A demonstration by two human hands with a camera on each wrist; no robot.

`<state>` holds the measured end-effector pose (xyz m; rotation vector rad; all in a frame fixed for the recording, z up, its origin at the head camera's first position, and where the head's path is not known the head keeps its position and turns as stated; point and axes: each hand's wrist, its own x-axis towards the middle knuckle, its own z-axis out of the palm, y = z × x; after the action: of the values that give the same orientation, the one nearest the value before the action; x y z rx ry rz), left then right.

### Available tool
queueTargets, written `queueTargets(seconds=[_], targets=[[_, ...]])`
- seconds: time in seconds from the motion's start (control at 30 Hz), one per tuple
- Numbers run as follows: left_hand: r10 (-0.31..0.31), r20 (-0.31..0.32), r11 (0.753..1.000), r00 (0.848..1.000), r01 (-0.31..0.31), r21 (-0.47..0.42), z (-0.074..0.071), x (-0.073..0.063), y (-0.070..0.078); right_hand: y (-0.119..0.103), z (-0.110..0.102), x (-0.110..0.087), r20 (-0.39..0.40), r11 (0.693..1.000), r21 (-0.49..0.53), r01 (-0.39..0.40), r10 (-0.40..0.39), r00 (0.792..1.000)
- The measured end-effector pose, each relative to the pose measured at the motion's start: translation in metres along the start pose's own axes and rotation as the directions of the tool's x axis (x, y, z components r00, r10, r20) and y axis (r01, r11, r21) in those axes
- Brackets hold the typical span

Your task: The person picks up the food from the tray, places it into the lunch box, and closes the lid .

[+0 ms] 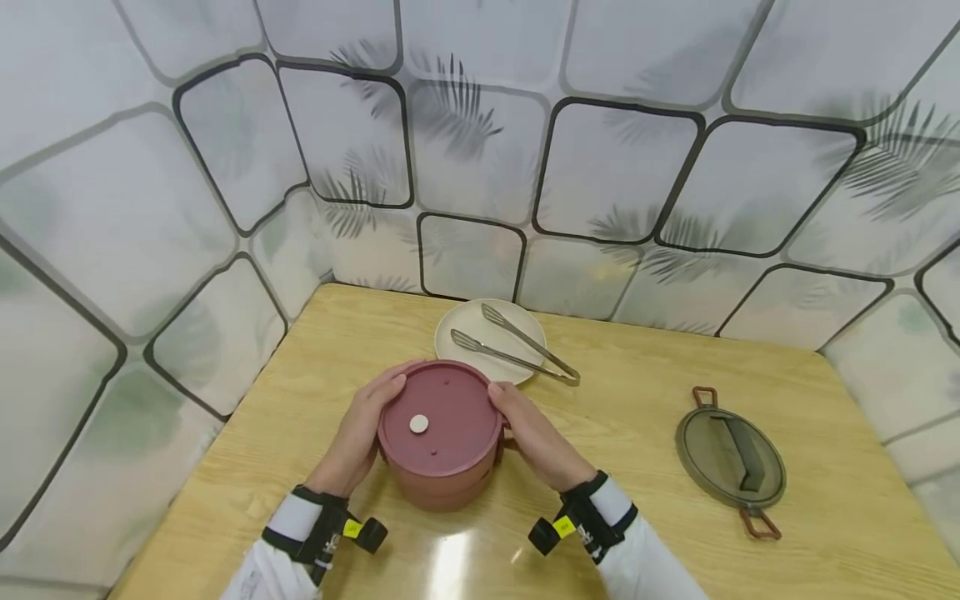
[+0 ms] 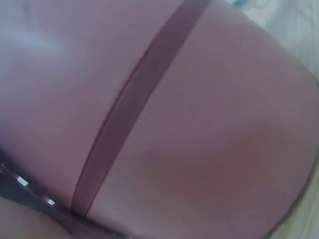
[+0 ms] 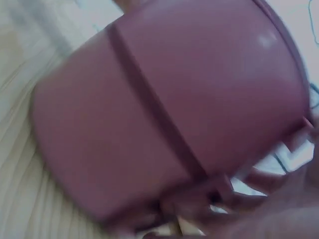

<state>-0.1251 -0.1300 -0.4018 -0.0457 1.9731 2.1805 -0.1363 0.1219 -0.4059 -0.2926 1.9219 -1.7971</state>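
A round maroon two-tier lunch box [image 1: 442, 433] with a lid stands on the table in the middle of the head view. A small white knob sits on its lid. My left hand [image 1: 365, 429] holds it from the left, thumb over the lid's edge. From the right, my right hand [image 1: 536, 433] grips the other side, its thumb also at the lid's rim. The left wrist view is filled by the box wall [image 2: 209, 129] and its dark seam. In the right wrist view, fingers [image 3: 279, 204] lie by a side clip [image 3: 194, 199].
Behind the box, a white plate [image 1: 468, 321] bears metal tongs [image 1: 525, 362] whose bent end overhangs the plate's right edge. At the right of the wooden table [image 1: 615, 400] lies a round olive-green lidded pan [image 1: 720, 458] with brown loop handles. Patterned curtains [image 1: 480, 150] stand behind and left.
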Motion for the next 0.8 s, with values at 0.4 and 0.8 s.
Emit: queueTargets(seconds=[0.4,0.8], targets=[[0.063,-0.031,0.994,0.998,-0.060,0.092,0.000,-0.003,-0.012,0.018,-0.134,-0.118,-0.366,0.945,-0.323,0.049,-0.173,0.914],[0.088,-0.037,0.991,0.995,-0.084,0.100,0.001,-0.003,-0.012,0.047,-0.223,-0.165,-0.587,0.672,-0.671,-0.313,-0.225,0.777]])
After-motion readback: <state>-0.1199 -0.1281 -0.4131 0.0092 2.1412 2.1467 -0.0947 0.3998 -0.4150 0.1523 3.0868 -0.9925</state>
